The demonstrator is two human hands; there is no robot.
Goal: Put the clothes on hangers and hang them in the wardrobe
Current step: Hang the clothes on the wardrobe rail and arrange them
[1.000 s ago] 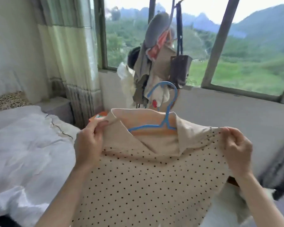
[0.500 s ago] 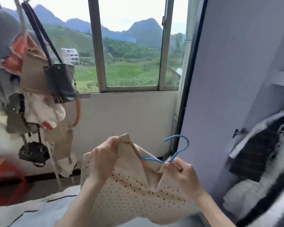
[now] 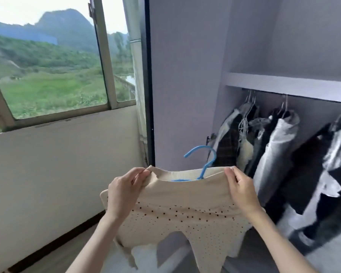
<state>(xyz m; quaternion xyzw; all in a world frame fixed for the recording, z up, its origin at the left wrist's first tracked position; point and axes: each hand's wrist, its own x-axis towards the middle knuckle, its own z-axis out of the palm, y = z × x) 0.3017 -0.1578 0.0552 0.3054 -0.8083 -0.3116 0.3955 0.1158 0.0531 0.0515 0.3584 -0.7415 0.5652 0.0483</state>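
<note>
Half a second ago the window filled most of the frame and the wardrobe was only a sliver at the right edge; now the open pale lilac wardrobe point(image 3: 185, 75) takes up the right half of the view, its shelf and the dark and grey hanging clothes point(image 3: 274, 150) below it facing the camera — the person has turned toward it with the garment. The cream knit top with small dark dots point(image 3: 181, 209), low in the centre of the frame, is spread wide again: the left hand point(image 3: 124, 191) pinches its upper edge at one end, and the right hand point(image 3: 242, 191), which half a second ago held the hanger's neck, now pinches the other end. The blue plastic hanger point(image 3: 204, 164) sits inside the top with only its hook and a short strip of its bar showing, so the hanging step looks next. The rail itself is tucked under the shelf and not visible. The hanging clothes at the far right are smeared with motion blur, and I cannot tell whether a free gap exists among them. The top's lower hem runs off the bottom of the frame, and the hanger's shoulders are hidden inside it — probably seated, though that is a guess.
</note>
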